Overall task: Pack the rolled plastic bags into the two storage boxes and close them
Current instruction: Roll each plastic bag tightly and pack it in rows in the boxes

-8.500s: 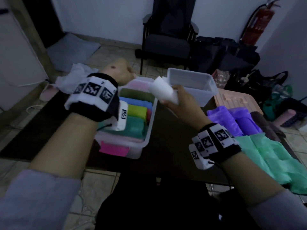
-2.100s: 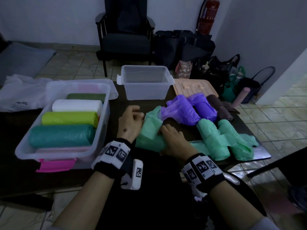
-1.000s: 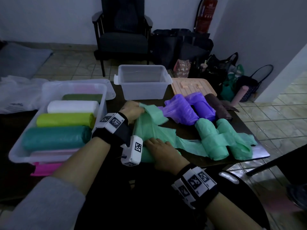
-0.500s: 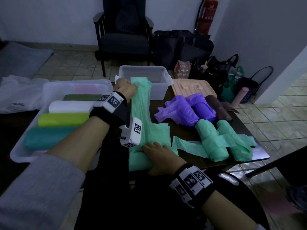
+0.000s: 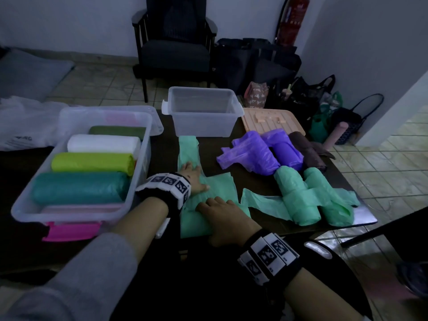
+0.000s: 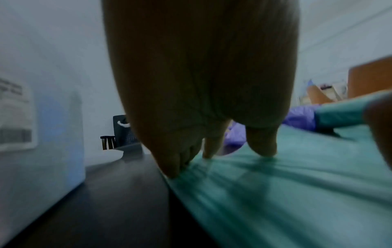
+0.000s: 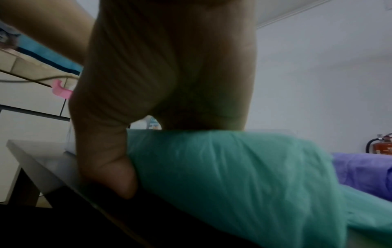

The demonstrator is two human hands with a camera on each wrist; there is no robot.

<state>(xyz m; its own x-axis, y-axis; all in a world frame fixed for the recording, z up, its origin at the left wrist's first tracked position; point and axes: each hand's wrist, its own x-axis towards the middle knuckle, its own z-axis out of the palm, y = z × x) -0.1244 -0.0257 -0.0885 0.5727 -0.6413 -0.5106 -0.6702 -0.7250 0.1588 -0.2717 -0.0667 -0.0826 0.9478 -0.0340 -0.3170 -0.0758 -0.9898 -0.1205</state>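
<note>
A loose green bag (image 5: 208, 195) is spread flat on the dark table (image 5: 252, 184), between the filled box (image 5: 143, 144) on the left and the heap of purple rolls (image 5: 266, 154) and green rolls (image 5: 308, 200) on the right. The bag is pressed down by the left hand (image 5: 193, 178), its fingers (image 6: 263, 144) straight and slightly spread on the plastic, as the left wrist view shows. The near end, bunched into the start of a roll, is held at the table edge by the right hand (image 5: 225, 216), with the fingers curled over it and the thumb (image 7: 118, 171) tucked against its side. The bag's narrow far strip reaches almost to the empty box (image 5: 201, 126), which stands open beside its peach lid (image 5: 271, 119). The step in hand is judged to be the smoothing of the unrolled bag so it can be rolled again; nothing has yet been packed into the second box. For the next move, the near end would need to be rolled forward evenly under both palms, with air pressed out and the edges kept aligned, since the thin plastic is likely to slip or bunch. Five rolls are already laid in the filled box, whose lid is not yet on.
</note>
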